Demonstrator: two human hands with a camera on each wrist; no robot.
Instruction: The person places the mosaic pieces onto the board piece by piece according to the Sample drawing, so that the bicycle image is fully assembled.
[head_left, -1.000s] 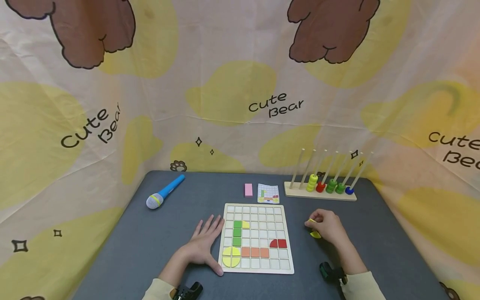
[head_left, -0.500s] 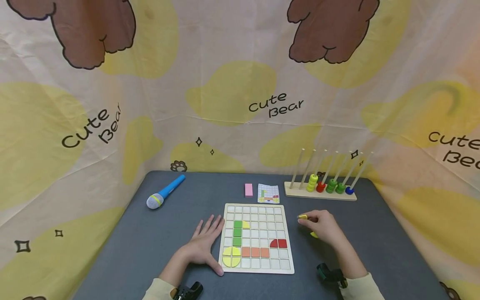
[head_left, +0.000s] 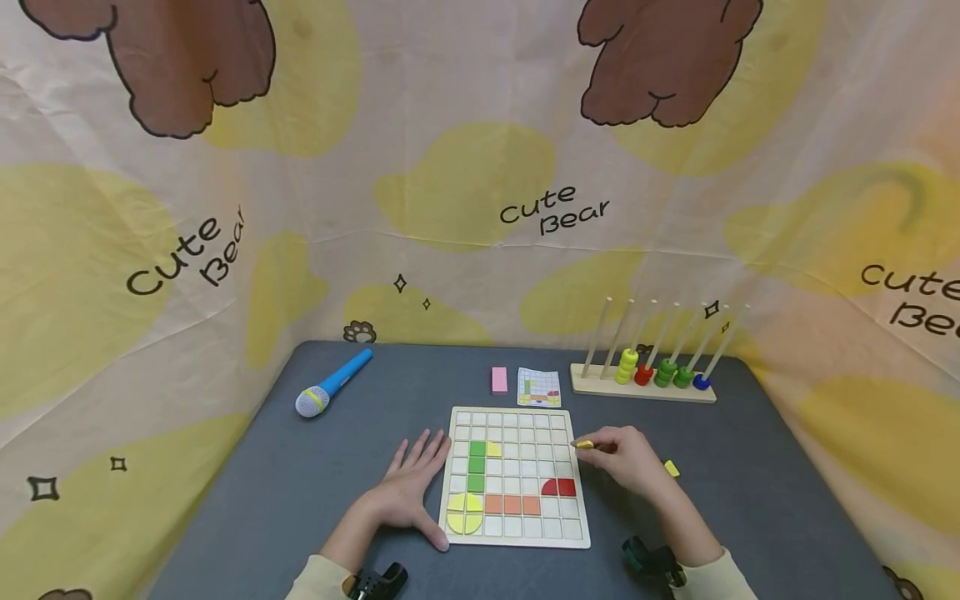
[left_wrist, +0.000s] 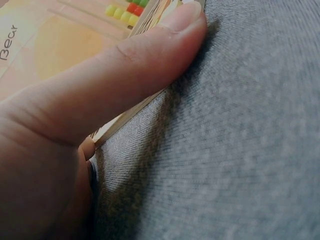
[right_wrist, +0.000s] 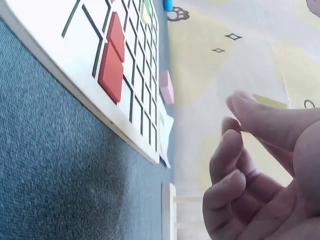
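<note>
A white gridded board [head_left: 521,457] lies on the table. Green tiles [head_left: 477,465], orange tiles [head_left: 512,505], red tiles [head_left: 567,487] and several yellow tiles [head_left: 473,523] sit in its cells. My left hand [head_left: 401,492] has its fingers spread and touches the board's left edge; its thumb [left_wrist: 150,60] lies along that edge in the left wrist view. Between right thumb and fingertips I pinch a small yellow tile [head_left: 584,444], seen edge-on in the right wrist view. This right hand [head_left: 622,457] is just off the board's right edge. Another yellow tile [head_left: 671,468] lies beside the right wrist.
Behind the board are a pink block [head_left: 498,380] and a printed pattern card [head_left: 539,388]. A bead-stacking rack with upright rods [head_left: 643,387] stands at the back right. A blue toy microphone [head_left: 334,383] lies at the back left, and a printed cloth [head_left: 435,167] hangs behind the table.
My right hand has moved left to the board's edge with the yellow tile. One loose yellow tile is now covered by the hand; another has come into sight. The left hand stays put.
</note>
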